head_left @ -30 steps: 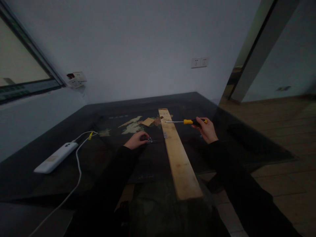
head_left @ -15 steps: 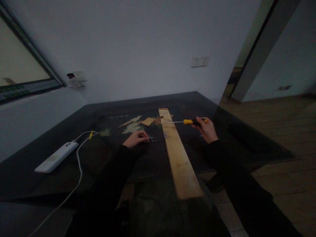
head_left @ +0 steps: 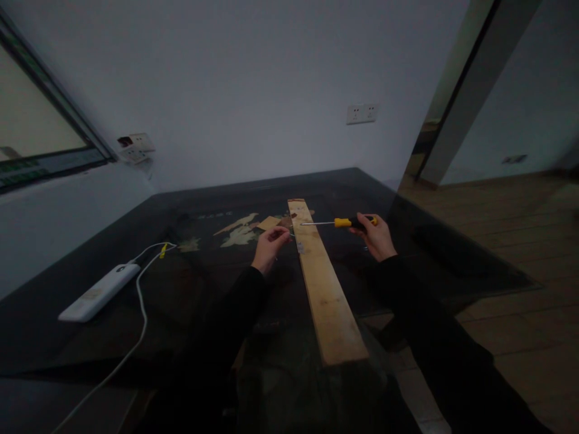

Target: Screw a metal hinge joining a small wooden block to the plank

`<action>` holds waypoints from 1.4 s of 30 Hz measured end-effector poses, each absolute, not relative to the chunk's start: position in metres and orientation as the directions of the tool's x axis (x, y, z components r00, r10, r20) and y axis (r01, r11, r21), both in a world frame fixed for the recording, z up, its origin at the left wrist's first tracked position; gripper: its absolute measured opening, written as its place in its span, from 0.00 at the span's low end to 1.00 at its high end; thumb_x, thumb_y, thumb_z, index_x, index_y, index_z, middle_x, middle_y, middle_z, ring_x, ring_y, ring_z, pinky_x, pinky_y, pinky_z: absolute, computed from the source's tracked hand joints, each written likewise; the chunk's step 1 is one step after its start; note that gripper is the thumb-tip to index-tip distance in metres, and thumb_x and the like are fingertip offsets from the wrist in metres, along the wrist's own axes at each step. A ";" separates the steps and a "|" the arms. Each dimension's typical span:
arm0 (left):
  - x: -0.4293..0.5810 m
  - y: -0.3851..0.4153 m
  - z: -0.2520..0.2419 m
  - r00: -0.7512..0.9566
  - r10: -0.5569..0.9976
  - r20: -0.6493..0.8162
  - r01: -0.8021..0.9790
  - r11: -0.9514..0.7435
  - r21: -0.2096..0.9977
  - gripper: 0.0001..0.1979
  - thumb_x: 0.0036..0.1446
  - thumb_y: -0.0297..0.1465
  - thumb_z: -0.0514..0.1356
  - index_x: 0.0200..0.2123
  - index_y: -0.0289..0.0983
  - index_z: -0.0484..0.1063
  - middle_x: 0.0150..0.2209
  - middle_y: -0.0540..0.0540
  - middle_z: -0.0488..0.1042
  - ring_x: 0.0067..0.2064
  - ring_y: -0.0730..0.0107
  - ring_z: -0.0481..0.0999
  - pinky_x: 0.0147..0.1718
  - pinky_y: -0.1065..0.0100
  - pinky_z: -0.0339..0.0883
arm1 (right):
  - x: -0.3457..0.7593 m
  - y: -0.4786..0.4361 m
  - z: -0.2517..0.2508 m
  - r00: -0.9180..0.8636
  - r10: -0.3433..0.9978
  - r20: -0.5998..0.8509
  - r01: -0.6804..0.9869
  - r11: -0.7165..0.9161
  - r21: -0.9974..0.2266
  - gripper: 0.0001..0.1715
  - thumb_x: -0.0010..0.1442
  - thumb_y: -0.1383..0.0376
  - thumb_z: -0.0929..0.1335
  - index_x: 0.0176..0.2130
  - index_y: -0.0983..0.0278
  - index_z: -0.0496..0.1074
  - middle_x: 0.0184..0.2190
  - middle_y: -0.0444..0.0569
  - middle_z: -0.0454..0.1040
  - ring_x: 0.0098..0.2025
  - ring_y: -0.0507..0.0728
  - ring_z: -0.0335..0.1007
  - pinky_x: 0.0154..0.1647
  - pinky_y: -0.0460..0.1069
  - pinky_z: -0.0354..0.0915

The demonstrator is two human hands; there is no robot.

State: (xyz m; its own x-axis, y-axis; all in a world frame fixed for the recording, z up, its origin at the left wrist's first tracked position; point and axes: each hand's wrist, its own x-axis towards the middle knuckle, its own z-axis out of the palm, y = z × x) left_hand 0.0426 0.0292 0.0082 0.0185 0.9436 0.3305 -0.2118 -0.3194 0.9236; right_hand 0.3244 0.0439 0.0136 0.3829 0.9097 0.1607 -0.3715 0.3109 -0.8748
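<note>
My right hand point(head_left: 379, 236) is closed around the black and yellow handle of a screwdriver point(head_left: 342, 222). Its shaft points left, and the tip lies over a long wooden board point(head_left: 324, 283) near its far end. On the board's left side, my left hand point(head_left: 272, 244) is closed in a pinch close to the edge. A thin, shiny piece that looks like a screw pokes out of its fingertips toward the board; the fingers hide the rest. A small metal plate point(head_left: 300, 247) sits at the board's left edge, nearer me than the screwdriver tip.
Beyond my left hand, a small square wooden piece point(head_left: 269, 223) lies on the dark, patterned table point(head_left: 203, 289). At the left are a white power bank point(head_left: 100, 292) and its white cable point(head_left: 143, 301). The board's near end overhangs the table's front edge. A wall point(head_left: 253, 132) stands behind.
My left hand has moved right and away from me, from small metal pieces on the table to the board's edge. My right hand and the screwdriver have stayed nearly still.
</note>
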 end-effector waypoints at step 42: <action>0.061 0.018 -0.004 0.278 0.817 0.505 0.374 -0.576 0.727 0.09 0.50 0.32 0.65 0.36 0.37 0.77 0.32 0.46 0.79 0.35 0.66 0.77 0.38 0.67 0.69 | 0.322 0.036 0.025 0.397 0.854 0.337 -0.254 0.455 -0.853 0.20 0.45 0.54 0.73 0.33 0.60 0.65 0.24 0.38 0.68 0.18 0.46 0.64 0.15 0.42 0.63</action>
